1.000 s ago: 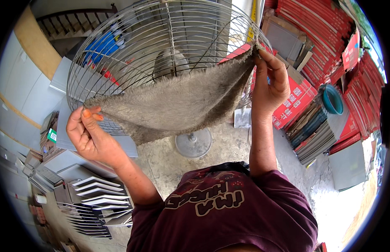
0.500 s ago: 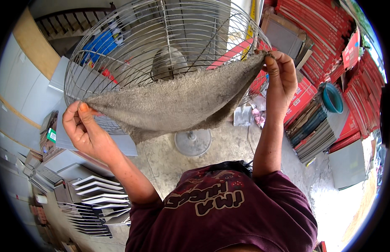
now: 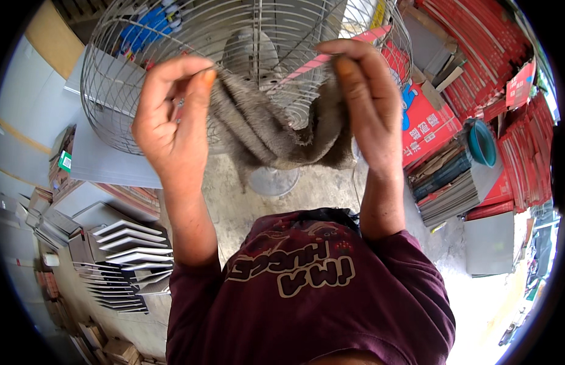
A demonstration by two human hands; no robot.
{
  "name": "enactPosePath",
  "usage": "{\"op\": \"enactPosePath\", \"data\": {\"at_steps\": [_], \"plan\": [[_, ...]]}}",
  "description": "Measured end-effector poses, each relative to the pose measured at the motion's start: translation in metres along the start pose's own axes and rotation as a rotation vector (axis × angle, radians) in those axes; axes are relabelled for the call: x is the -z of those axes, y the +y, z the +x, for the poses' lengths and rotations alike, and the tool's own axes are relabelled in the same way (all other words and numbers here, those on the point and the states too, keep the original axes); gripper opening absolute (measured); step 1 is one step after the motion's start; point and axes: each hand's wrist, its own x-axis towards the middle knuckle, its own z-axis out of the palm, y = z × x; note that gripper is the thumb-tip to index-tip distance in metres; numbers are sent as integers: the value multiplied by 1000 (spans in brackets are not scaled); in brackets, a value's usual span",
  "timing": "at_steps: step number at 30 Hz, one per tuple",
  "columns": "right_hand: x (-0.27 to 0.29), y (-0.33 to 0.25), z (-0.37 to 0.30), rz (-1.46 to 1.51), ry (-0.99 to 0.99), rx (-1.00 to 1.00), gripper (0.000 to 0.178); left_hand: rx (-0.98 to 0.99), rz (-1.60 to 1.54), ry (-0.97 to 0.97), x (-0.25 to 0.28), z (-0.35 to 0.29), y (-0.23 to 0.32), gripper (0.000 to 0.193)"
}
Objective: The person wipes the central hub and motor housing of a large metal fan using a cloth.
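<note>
A grey-brown, frayed cloth (image 3: 264, 131) sags in folds between my two hands. My left hand (image 3: 178, 106) pinches its left end between thumb and fingers. The other end is gripped by my right hand (image 3: 369, 91), thumb against the cloth. Right behind the cloth stands a large fan with a round wire guard (image 3: 121, 79). Its motor housing (image 3: 246, 52) shows through the wires, and its round base (image 3: 275, 182) rests on the floor below.
Folded white and dark boards (image 3: 130, 249) are stacked at the lower left. Red flattened cartons (image 3: 477, 55) pile up on the right, with a teal basin (image 3: 482, 143) beside them. A grey panel (image 3: 112, 158) lies left of the fan.
Both hands have come closer together and the cloth, earlier stretched wide, now droops in folds. The view has shifted slightly, and the fan guard sits higher in it.
</note>
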Motion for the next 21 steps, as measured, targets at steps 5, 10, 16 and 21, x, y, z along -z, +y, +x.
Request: {"op": "enactPosePath", "data": {"at_steps": [5,10,16,21], "plan": [[-24,9,2,-245,-119,208,25,34,-13,-70,-15,-5,0,14],[-35,18,2,-143,-53,99,17,49,66,-17,-19,-10,-8,12],[-31,13,7,129,-49,-9,12,58,-14,-179,0,-47,-34,46],[-33,14,7,323,-13,-50,12,354,77,-336,11,-115,-68,54]]}}
